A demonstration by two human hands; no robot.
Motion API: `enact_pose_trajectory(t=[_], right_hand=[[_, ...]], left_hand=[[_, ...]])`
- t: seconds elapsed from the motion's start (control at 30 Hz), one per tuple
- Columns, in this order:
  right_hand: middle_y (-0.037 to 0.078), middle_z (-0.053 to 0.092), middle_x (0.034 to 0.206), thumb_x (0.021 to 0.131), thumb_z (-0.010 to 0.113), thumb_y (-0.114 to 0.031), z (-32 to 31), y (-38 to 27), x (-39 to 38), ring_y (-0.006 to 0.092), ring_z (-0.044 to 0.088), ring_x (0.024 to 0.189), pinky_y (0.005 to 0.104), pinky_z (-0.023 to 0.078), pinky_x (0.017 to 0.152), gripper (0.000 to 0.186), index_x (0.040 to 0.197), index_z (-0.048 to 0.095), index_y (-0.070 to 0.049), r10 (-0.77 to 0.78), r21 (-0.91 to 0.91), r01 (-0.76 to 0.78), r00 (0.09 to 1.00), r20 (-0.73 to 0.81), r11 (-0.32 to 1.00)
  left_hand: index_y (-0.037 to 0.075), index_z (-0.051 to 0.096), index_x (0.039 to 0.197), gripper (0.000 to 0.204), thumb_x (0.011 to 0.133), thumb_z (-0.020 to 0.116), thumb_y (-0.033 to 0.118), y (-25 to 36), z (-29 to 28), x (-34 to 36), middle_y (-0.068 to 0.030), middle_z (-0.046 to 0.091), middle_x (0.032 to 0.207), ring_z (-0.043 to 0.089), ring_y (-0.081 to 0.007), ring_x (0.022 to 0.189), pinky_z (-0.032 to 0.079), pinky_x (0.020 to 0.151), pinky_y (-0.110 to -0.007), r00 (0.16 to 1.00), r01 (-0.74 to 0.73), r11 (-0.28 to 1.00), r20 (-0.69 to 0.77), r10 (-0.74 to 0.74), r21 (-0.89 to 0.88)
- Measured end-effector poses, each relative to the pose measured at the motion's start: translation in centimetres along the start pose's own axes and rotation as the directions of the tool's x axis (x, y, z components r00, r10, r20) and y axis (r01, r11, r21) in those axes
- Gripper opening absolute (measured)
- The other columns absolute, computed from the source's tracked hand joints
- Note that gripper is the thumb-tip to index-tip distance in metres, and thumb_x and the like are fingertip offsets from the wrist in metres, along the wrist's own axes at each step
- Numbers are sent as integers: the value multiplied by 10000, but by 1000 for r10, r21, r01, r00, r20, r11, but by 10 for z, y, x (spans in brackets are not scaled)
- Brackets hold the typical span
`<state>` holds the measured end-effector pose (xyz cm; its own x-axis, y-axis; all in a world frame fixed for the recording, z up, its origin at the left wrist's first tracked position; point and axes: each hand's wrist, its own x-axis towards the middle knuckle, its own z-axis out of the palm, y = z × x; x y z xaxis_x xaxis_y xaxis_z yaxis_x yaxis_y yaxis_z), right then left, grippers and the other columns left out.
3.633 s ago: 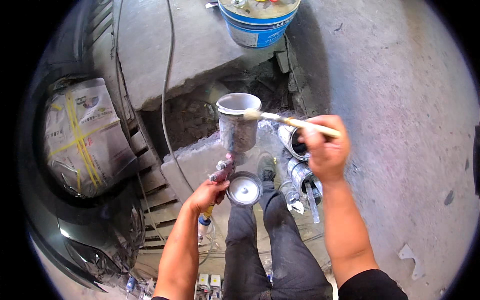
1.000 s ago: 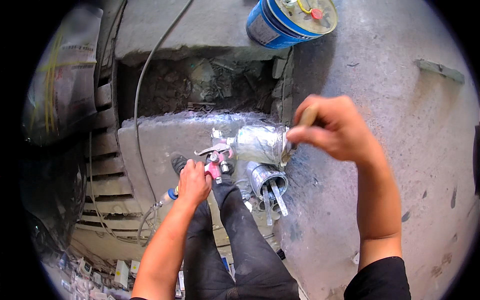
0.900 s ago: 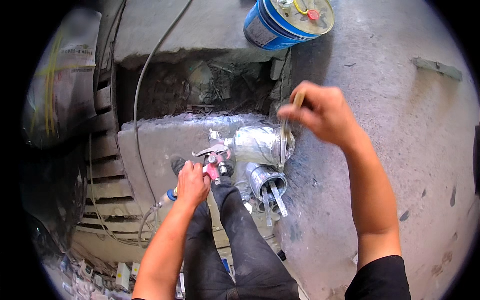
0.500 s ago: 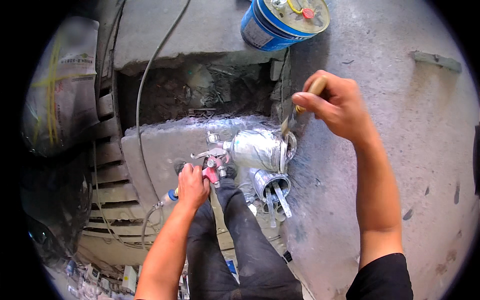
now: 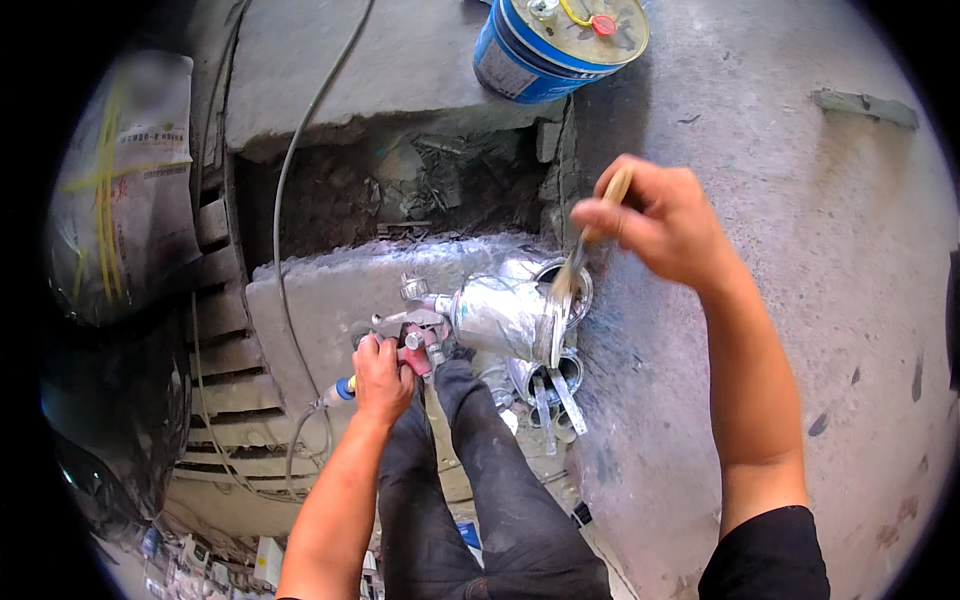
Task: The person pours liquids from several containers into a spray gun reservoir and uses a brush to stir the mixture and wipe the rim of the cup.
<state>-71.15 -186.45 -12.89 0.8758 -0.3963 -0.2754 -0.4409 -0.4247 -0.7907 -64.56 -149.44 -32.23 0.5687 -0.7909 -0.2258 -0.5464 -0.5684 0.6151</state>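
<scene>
My left hand is closed round the handle of a red and silver spray gun, with an air hose joined at its lower end. The gun's silver cup lies tilted on its side, its rim end toward the right. In my right hand is a paintbrush, gripped by its wooden handle between thumb and fingers. Its pale bristles point down and touch or nearly touch the cup's rim. Behind the spray cup are silver cans, one of them holding flat stir sticks.
A blue lidded bucket stands on the concrete at the top. A pit with rubble opens beyond the spray gun. Wooden slats and a wrapped bag are at the left. A grey hose crosses the slab.
The spray gun has turned and its cup has shifted slightly left and down. My right hand has moved a little left, with the brush at a different spot on the rim.
</scene>
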Motion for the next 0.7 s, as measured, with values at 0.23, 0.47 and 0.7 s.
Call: enact_pose_trajectory(t=[0.23,0.47,0.7], right_hand=[[14,631,673,850,728,-232,6,-12,-9,55,550,578,209,426,494,234,758,606,-54,96,170,-115,988,119,979],[24,645,694,866,703,-269,-11,-2,-14,56,565,550,199,441,470,229,837,613,-61,268,505,-261,961,61,822],[32,603,673,914,631,-316,-11,50,-24,76,529,497,208,424,442,253,870,562,-76,443,635,-274,888,-120,722]], left_hand=[[14,550,1005,352,655,591,18,-11,-4,-5,-209,492,998,479,-403,908,401,775,-468,1000,21,1000,11,-21,10],[19,541,970,327,644,566,11,-18,2,-7,-215,487,1006,474,-411,907,402,784,-470,1000,-9,999,-16,8,-31],[-20,540,957,314,658,460,-75,-10,-8,0,-189,477,912,475,-381,823,413,707,-427,993,-90,990,-90,80,-108]])
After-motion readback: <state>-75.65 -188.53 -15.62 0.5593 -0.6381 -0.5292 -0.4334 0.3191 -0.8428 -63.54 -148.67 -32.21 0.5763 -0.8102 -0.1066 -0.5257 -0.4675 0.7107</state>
